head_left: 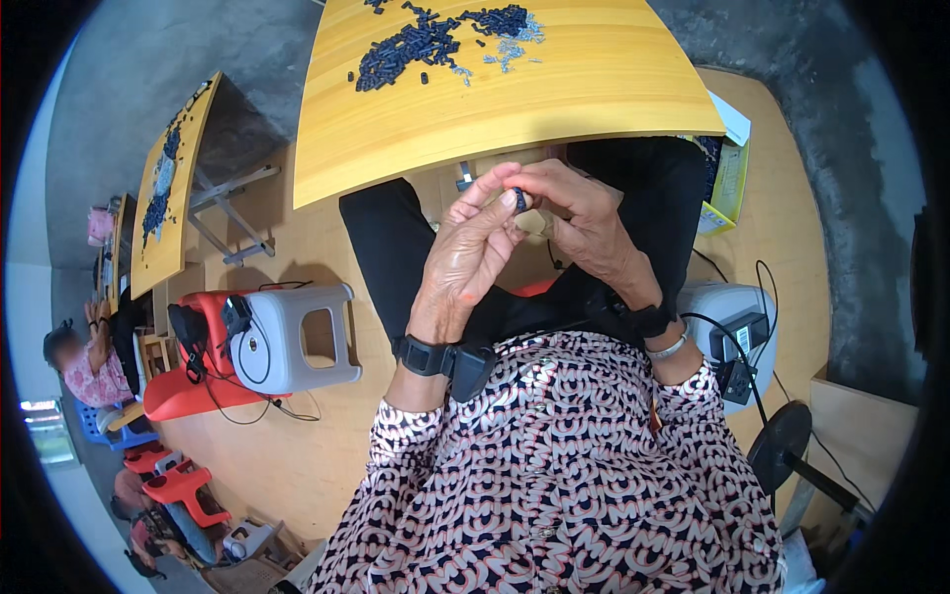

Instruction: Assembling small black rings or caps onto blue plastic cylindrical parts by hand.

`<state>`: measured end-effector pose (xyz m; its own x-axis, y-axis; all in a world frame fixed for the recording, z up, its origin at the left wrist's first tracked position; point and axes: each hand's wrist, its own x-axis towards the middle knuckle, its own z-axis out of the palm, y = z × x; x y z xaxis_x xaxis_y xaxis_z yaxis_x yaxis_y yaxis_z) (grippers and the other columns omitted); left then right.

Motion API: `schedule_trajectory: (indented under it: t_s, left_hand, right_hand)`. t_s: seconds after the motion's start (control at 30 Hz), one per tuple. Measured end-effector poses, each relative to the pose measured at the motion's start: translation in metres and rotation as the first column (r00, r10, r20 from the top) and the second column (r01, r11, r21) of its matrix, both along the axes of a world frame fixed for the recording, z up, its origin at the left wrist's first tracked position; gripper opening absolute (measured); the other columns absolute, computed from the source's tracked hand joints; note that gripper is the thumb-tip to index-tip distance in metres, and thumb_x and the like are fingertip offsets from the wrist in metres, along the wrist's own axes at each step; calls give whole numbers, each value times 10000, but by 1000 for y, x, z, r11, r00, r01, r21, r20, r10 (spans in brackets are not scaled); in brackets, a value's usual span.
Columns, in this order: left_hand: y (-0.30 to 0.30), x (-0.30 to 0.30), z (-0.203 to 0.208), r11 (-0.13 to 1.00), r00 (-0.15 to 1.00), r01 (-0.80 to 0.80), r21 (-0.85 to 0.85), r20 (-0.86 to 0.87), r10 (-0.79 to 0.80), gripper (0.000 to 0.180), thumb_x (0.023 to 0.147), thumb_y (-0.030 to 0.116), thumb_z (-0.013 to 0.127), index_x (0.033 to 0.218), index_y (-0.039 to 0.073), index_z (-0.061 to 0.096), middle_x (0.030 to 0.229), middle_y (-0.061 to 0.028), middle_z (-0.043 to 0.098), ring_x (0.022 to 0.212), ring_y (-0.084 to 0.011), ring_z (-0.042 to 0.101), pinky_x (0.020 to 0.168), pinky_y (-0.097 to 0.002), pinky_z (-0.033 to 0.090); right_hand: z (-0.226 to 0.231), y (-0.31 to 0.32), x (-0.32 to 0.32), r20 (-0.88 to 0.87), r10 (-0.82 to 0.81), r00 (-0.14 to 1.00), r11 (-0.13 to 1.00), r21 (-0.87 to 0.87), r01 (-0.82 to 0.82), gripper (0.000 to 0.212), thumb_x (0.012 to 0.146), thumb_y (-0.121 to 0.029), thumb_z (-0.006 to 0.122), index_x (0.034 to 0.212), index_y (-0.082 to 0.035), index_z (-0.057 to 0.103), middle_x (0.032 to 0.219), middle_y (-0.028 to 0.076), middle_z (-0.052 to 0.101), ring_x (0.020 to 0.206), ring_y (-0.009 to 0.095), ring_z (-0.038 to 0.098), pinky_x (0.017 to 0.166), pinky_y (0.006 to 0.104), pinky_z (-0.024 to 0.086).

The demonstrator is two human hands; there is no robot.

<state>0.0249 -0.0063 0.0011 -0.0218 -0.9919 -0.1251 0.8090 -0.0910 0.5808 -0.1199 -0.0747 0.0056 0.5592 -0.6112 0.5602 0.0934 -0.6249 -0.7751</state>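
I see left hand (473, 252) and right hand (584, 223) pinching small dark plastic piece (520, 200) together; judge it light, rigid, slippery; grip by ends.

The small dark piece (520, 199) is mostly hidden by fingers (495, 193); its shape stays unclear.

The scene is seen from a single fisheye camera worn on the head, directed steeply downward over the chest and lap. The raised left hand (465, 259) and right hand (584, 223) are caught close, near the centre. The yellow table (554, 99) is seen beyond them, bent toward the rim; floor fills the edges.
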Motion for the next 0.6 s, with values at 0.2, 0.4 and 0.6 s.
schedule_trajectory:
  t_s: [0.2,0.4,0.6]
  left_hand:
    - [3,-4,1,997,999,40,-66,-3,-40,460,860,40,570,1290,18,407,1112,-75,564,920,-115,569,728,-218,478]
    - [0,-9,4,984,979,103,-142,190,-75,655,784,-26,638,1350,19,312,1150,-90,546,958,-115,565,800,-202,471]
    - [-1,-11,0,985,984,101,-140,161,-78,661,773,-33,647,1345,17,321,1132,-86,561,959,-106,572,797,-201,480]
  right_hand:
    - [-1,0,-2,43,-13,999,998,57,11,343,790,-216,658,1064,-25,579,955,108,602,835,212,588,704,279,466]
    - [-5,-3,-5,71,-20,997,998,56,16,307,798,-172,652,1058,-19,596,941,116,614,837,214,596,717,276,472]
    - [-8,0,-7,6,-88,996,991,98,87,268,792,-93,640,1043,-11,601,997,137,625,867,223,618,734,278,482]
